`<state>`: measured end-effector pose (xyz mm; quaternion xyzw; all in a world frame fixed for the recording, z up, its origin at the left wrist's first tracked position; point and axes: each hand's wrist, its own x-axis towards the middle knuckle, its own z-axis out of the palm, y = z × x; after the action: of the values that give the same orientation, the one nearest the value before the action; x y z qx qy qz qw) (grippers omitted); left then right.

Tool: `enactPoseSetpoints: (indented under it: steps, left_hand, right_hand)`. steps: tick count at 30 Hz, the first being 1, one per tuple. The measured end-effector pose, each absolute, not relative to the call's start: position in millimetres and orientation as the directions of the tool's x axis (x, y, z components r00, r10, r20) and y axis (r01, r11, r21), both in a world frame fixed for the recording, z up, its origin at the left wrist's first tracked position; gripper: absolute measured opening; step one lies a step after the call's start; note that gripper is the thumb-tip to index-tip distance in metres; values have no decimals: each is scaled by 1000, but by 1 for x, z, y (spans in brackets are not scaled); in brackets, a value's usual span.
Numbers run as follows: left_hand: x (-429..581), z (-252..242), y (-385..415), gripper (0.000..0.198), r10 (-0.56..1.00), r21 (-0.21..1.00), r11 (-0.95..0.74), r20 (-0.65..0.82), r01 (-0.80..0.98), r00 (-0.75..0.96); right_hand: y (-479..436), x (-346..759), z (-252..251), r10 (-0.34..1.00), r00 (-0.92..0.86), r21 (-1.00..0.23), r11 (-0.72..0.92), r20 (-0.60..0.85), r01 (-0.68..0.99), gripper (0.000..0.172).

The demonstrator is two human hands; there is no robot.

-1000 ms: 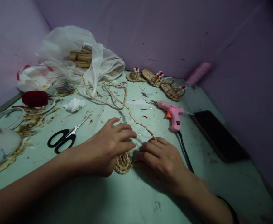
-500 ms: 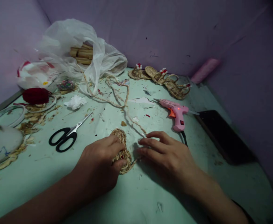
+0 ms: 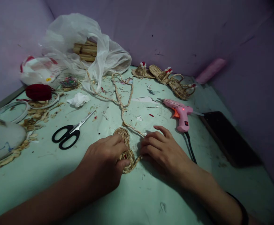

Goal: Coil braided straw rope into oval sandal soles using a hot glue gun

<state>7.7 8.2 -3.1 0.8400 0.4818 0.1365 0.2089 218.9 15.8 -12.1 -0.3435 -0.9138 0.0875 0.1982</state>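
Observation:
A small coiled sole of braided straw lies at the front middle of the table, partly covered by my left hand, whose fingers and thumb grip its left side. To its right, my right hand has its fingers bent together around the braided cord that comes off the sole. From there the cord runs back in loops toward the plastic bag. The index finger of my right hand is raised a little, and the fingertips around the cord are partly hidden.
Black-handled scissors lie left of my hands. A pink glue gun with a lit light and a dark phone are on the right. Small straw sandals, a plastic bag and red yarn sit farther back.
The view has shifted slightly. The fingers of my right hand have drawn closer together on the cord, and the cord's near stretch has moved. My left hand still grips the sole.

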Motion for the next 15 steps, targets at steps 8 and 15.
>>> enactPoseSetpoints:
  steps: [8, 15]
  left_hand:
    - [8, -4, 7, 9, 859, 482, -463, 39, 744, 510]
    - [9, -3, 7, 9, 854, 482, -463, 18, 744, 520]
  right_hand:
    - [16, 219, -10, 688, -678, -329, 723, 258, 608, 18]
    - [20, 220, -9, 660, -687, -364, 747, 305, 556, 21]
